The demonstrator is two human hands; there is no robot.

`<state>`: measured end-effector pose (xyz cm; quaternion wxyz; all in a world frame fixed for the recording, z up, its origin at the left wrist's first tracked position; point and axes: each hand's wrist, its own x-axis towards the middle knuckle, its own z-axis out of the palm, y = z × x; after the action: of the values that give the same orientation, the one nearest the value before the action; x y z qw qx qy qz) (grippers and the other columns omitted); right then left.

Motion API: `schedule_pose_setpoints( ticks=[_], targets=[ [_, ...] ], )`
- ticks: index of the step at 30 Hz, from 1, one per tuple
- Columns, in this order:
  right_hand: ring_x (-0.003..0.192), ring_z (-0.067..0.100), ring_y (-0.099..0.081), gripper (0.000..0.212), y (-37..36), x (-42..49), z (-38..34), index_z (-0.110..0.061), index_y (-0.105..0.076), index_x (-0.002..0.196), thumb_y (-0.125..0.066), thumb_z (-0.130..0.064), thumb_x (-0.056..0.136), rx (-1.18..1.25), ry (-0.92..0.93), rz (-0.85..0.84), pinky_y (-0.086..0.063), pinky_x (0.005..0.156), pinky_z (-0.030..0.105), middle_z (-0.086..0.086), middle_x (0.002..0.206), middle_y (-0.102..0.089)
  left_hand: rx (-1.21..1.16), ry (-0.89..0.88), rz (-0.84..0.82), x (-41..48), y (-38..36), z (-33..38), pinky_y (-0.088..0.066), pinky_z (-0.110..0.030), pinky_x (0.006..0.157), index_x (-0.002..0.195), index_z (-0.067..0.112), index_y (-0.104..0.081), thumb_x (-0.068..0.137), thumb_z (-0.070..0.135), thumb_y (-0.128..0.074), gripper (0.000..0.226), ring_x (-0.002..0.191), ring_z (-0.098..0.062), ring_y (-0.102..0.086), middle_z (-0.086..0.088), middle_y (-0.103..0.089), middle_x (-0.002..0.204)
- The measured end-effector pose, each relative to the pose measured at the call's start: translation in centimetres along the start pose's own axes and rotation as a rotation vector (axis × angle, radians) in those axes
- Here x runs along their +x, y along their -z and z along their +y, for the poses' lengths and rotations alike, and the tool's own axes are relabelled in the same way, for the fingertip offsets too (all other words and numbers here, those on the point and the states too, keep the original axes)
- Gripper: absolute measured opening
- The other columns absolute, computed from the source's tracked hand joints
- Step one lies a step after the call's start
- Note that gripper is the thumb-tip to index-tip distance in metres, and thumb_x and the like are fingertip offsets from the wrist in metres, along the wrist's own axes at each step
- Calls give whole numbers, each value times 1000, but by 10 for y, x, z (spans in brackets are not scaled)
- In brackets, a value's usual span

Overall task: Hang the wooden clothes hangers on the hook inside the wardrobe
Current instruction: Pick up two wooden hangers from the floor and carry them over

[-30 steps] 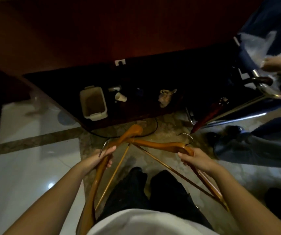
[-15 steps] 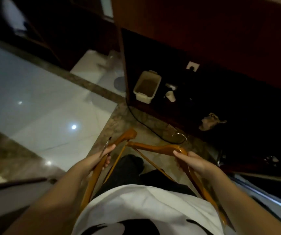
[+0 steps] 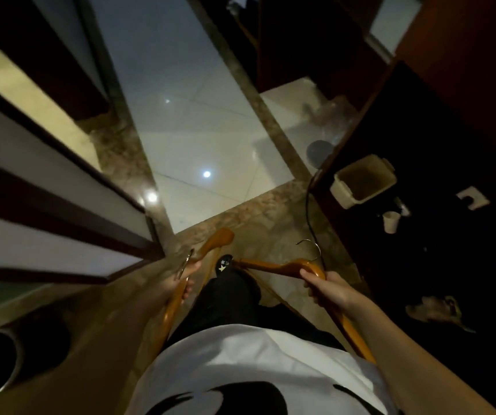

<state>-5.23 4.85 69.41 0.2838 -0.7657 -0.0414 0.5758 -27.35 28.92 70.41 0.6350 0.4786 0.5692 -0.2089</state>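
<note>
The shiny floor [image 3: 199, 121] is hard, so a dropped hanger could bang on it or crack. The tall door [image 3: 61, 205] stands close on the left, and the long end of the left hanger [image 3: 218, 239] could bump it if the person turns. The right hanger [image 3: 270, 266] points toward the left one in front of the legs, so the two could knock or catch together. The left hand [image 3: 182, 281] is wrapped round its hanger, and the right hand [image 3: 329, 290] is wrapped round the other. The black cord [image 3: 308, 205] on the floor could trip a foot. No wardrobe hook is in sight, so neither hanger hangs yet.
</note>
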Motion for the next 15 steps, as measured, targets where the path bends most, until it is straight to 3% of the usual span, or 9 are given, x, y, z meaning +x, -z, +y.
schedule_pose_setpoints(
  ticks=[4,11,15],
  targets=[
    [75,18,-60,45,-14,23,-43,-11,-64,96,-57,-53,82,-66,58,-58,-49,72,30,5,81,-63,-114,34,128,1,22,-15,-43,-28,57,64,8,-52,93,42,-45,45,58,-18,-49,-8,-50,63],
    [78,19,-59,39,-26,61,-119,-15,-64,97,-56,-51,84,-144,134,-83,-48,88,38,4,82,-63,-259,5,156,18,60,-10,-41,-24,58,64,9,-52,91,39,-50,41,55,-16,-46,-6,-47,61],
    [74,16,-56,23,-26,79,-159,-19,-60,89,-53,-42,89,-198,149,-58,-48,77,30,3,78,-58,-212,21,161,32,89,14,-41,-18,46,63,14,-50,83,53,-53,45,44,-8,-47,-2,-46,59]
  ],
)
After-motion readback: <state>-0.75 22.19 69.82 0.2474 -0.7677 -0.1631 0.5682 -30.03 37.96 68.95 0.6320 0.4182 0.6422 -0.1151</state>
